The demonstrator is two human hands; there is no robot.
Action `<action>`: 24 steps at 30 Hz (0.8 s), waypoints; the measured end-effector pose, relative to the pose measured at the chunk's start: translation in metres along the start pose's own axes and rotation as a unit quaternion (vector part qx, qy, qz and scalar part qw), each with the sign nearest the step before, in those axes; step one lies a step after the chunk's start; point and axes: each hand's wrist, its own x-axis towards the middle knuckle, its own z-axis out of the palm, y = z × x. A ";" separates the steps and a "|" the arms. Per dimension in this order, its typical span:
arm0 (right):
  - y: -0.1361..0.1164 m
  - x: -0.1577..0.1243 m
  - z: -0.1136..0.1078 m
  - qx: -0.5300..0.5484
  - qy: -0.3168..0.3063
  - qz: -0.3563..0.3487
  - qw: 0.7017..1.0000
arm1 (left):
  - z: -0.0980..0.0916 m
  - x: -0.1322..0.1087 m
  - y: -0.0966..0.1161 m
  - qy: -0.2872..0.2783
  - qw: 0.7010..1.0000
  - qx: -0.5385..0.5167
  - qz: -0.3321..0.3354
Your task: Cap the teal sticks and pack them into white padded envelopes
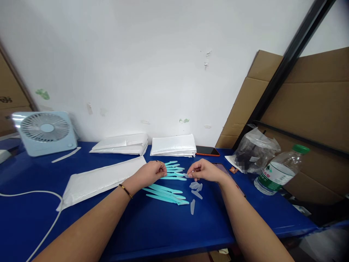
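Note:
Between the fingers of my left hand (pixel 153 172) is the handle of a turquoise eyebrow razor (pixel 174 178), lying level. My right hand (pixel 203 171) pinches a small translucent blade cap (pixel 185 175) at that razor's tip; whether it sits on the blade is too small to tell. Several similar razors (pixel 171 166) lie just behind, partly covered by my left fingers. Nearer to me is a fanned group of turquoise razors (pixel 166 193). Loose caps (pixel 195 186) are scattered below my right hand, with a single cap (pixel 192 206) closest to the front.
White padded mailers lie flat (pixel 106 178) on the left and in stacks (pixel 173 145) by the wall. A blue fan (pixel 46 131) and white cable (pixel 58 214) are at left. One phone (pixel 207 151) lies behind; another phone (pixel 224 169) is under my right forearm. A bottle (pixel 280 171) stands right.

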 end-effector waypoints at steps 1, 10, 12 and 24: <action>0.000 0.001 0.003 0.000 0.002 -0.004 1.000 | 0.000 0.000 0.001 -0.001 1.000 -0.001 0.000; 0.001 0.013 0.019 -0.071 0.119 -0.071 0.988 | 0.003 0.001 0.004 0.073 0.995 0.060 0.019; -0.002 0.006 0.010 -0.117 0.134 -0.088 0.980 | 0.000 0.000 0.003 0.072 0.995 0.065 0.026; 0.007 -0.002 -0.002 -0.232 0.007 -0.057 0.971 | -0.003 -0.004 0.005 -0.033 0.992 0.119 0.032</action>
